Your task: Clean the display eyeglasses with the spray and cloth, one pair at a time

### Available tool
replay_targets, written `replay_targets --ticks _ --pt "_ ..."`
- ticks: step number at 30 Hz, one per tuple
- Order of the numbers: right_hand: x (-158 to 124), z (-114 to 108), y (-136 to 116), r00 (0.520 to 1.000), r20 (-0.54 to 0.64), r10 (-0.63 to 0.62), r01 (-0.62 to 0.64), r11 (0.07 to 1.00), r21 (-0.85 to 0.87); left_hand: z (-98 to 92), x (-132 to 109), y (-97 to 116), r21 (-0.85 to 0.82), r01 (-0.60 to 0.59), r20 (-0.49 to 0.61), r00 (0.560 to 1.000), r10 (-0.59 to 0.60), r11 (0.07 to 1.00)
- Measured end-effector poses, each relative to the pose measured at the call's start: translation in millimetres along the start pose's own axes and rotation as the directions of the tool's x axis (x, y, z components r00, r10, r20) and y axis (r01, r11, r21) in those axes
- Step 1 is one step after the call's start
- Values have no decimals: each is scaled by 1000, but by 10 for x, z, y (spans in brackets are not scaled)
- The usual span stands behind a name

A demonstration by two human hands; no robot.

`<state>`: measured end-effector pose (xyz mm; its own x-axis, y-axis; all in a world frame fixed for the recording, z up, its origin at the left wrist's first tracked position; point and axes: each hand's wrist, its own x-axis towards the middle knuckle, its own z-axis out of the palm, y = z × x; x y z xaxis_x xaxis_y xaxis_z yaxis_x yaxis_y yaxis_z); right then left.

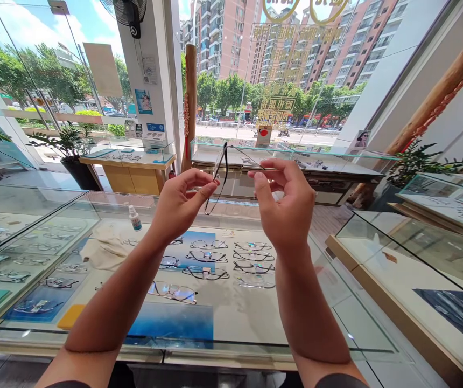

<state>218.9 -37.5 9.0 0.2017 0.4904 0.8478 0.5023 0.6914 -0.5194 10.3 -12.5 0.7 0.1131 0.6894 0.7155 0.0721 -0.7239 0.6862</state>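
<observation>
2 forearms run off the bottom edge, so we see neither elbow; the spectacles [219, 168] are turned nearly edge-on to us, so the front shows only as a thin dark rim with a pale sliver of lens, and we cannot tell the lens shape; 1 temple [245, 156] runs as a fine line toward the right, easy to lose against the display case behind it, and its end is hidden by the right fingers; the other temple we cannot make out. The left hand [181, 205] has its thumb and forefinger [210, 186] pinched together on the edge of the front, the other fingers curled in behind; the right hand [288, 207], level with it, has its fingertips closed on the temple from above with the thumb [260, 188] raised just under it; so both hands grip the spectacles, held in the air above the glass counter [320, 323] and well clear of it. Under the glass, rows of display frames [207, 257] lie partly blurred by reflections; to the left a small spray bottle [135, 218] stands near a crumpled pale cloth [104, 248]; whether these 2 rest on the glass or under it we cannot tell.
</observation>
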Motion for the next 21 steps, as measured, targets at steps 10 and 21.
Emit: replay_targets --ticks 10,21 --pt "59 -16 59 995 -41 -93 92 996 -15 -52 0 -7 51 8 64 998 -12 999" --pt "-25 91 -38 984 114 -134 129 990 52 -14 11 -29 -89 32 88 996 -25 996"
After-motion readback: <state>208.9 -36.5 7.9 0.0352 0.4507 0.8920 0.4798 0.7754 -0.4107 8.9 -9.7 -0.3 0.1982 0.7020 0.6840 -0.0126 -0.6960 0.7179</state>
